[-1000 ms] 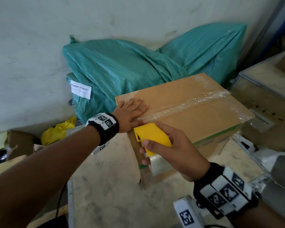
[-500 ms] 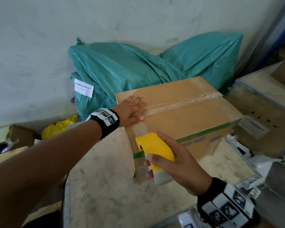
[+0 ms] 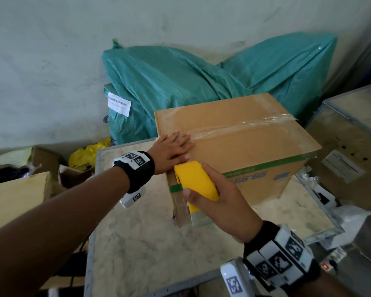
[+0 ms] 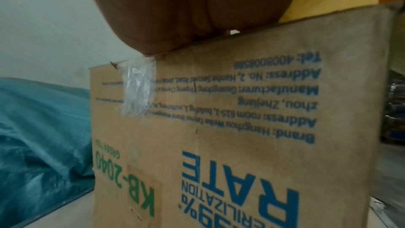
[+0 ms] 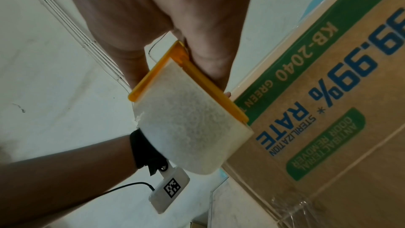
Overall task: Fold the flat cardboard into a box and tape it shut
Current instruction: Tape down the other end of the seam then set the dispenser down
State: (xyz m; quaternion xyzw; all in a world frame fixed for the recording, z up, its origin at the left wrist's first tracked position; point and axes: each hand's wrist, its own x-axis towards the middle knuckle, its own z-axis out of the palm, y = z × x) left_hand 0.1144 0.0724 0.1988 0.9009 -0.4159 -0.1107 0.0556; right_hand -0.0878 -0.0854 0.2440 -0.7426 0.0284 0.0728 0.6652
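Note:
A closed brown cardboard box with green and blue print stands on a marble-topped table. Clear tape runs along its top seam. My left hand lies flat with straight fingers on the near left end of the top, over the tape. My right hand grips a yellow tape dispenser with a roll of clear tape, held against the box's near left corner below the top edge. The left wrist view shows the box's printed side with a short tape end stuck to it.
Green plastic-wrapped bundles lean on the wall behind the box. Another crate-like table stands at the right. Cardboard pieces and a yellow bag lie left of the table. Bare tabletop lies in front of the box.
My right hand has brought the dispenser down over the box's near left edge onto its side. The left hand has stayed pressed on the top. The camera view has shifted.

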